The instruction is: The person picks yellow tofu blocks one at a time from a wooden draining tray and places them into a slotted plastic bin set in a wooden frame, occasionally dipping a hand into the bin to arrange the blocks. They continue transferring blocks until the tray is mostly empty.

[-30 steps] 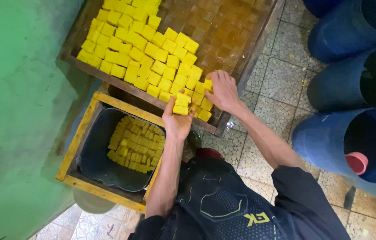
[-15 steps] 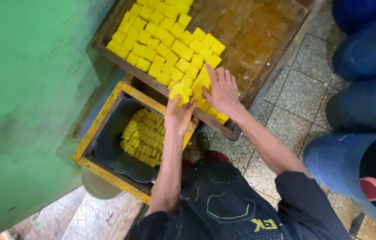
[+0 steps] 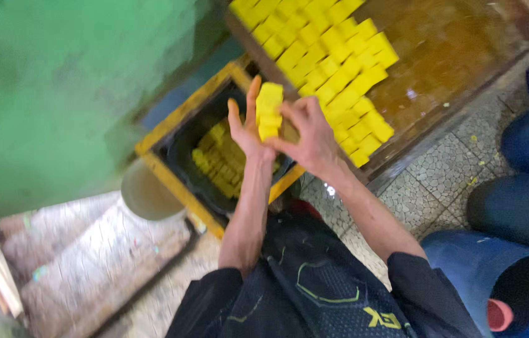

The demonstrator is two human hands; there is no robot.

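Between my two hands I hold a short stack of yellow cubes [image 3: 269,111], pressed from both sides. My left hand [image 3: 244,128] is on the stack's left with fingers upright; my right hand [image 3: 309,139] presses its right side. The stack hovers over a dark bin [image 3: 184,145] in a yellow frame [image 3: 165,181], which holds several loose yellow cubes [image 3: 217,161]. Up and to the right lies a wooden tray [image 3: 458,56] with rows of yellow cubes [image 3: 333,69] covering its left part.
A green wall or panel [image 3: 45,94] fills the left. Blue barrels [image 3: 515,206] stand on the tiled floor [image 3: 440,175] at the right; one has a pink object [image 3: 501,315] inside. A pale round bucket rim [image 3: 145,197] sits below the bin frame.
Both hands have lifted a stack of cubes off the tray's edge and carried it left, over the bin. The view has swung and moved closer.
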